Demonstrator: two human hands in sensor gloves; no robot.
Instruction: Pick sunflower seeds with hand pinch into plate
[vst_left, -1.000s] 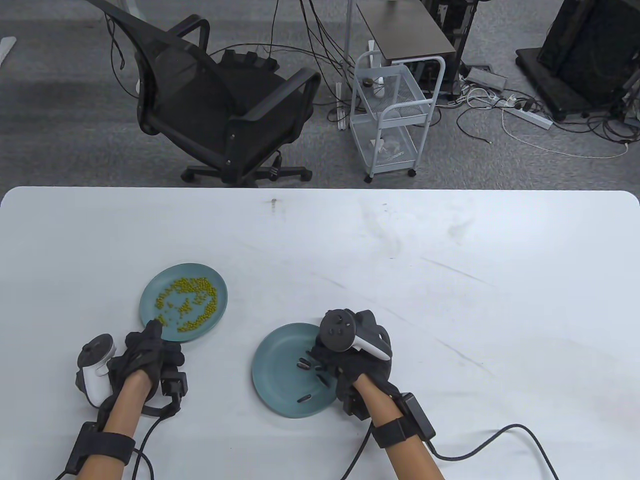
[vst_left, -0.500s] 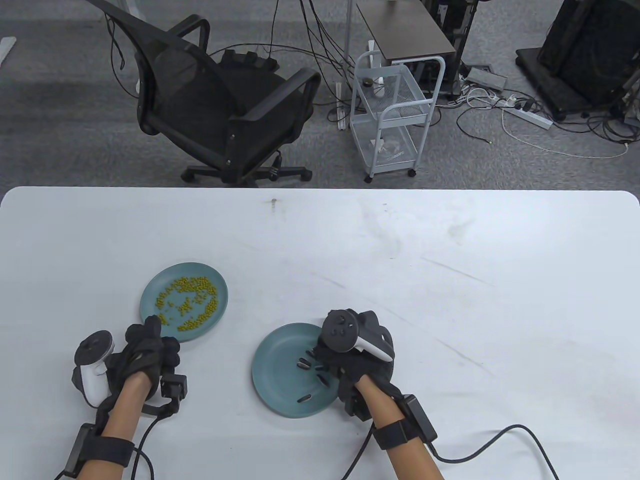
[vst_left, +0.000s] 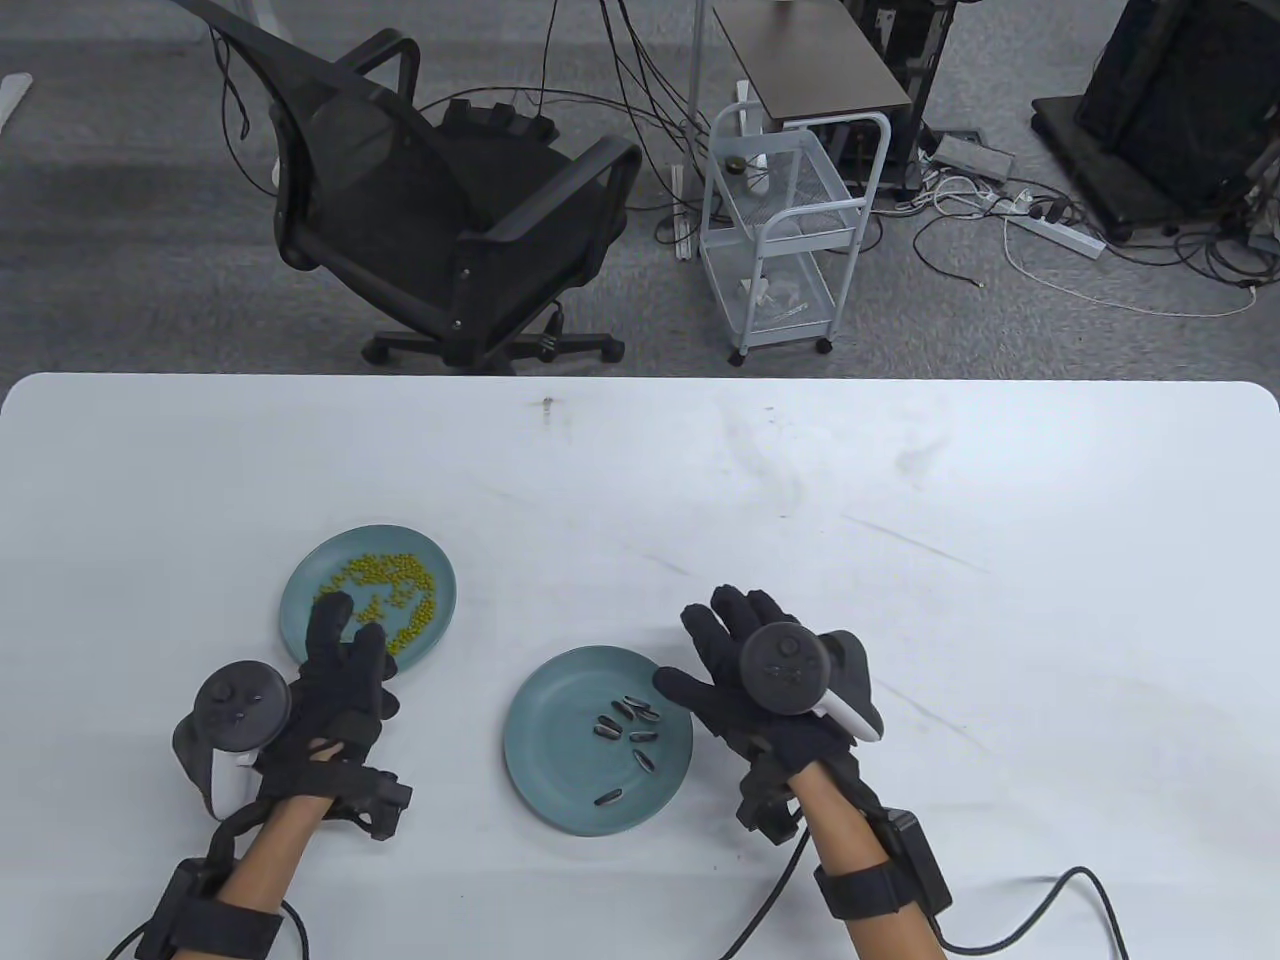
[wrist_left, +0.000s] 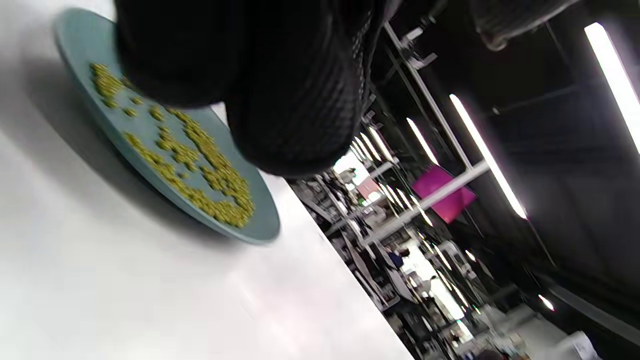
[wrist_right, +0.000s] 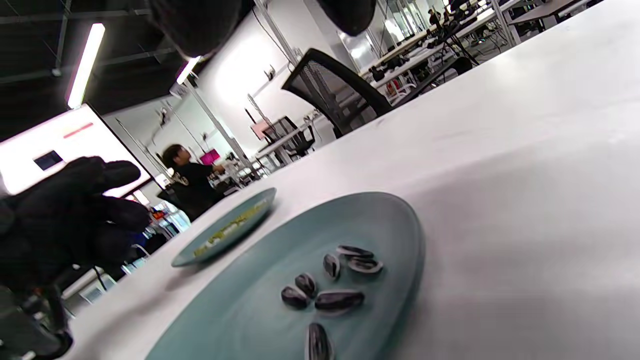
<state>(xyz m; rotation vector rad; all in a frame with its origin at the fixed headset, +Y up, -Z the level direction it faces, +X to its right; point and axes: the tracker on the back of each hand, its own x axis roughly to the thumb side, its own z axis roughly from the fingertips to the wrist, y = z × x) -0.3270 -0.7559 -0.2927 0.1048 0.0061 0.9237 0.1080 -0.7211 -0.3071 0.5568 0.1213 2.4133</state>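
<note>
Both hands, left hand (vst_left: 335, 680) and right hand (vst_left: 755, 670), are lying open, gripping nothing; the sunflower seeds (vst_left: 628, 722), lower centre, look light, hard, slippery—pinch one across its flat sides.

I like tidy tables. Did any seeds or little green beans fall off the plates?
No spill shows. The sunflower seeds all lie inside the near plate, and the green beans sit on the far plate. The left hand hides part of that plate, though.

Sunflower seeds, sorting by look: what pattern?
Dark with pale stripes, on the sunflower seeds; clearest in the right wrist view.
</note>
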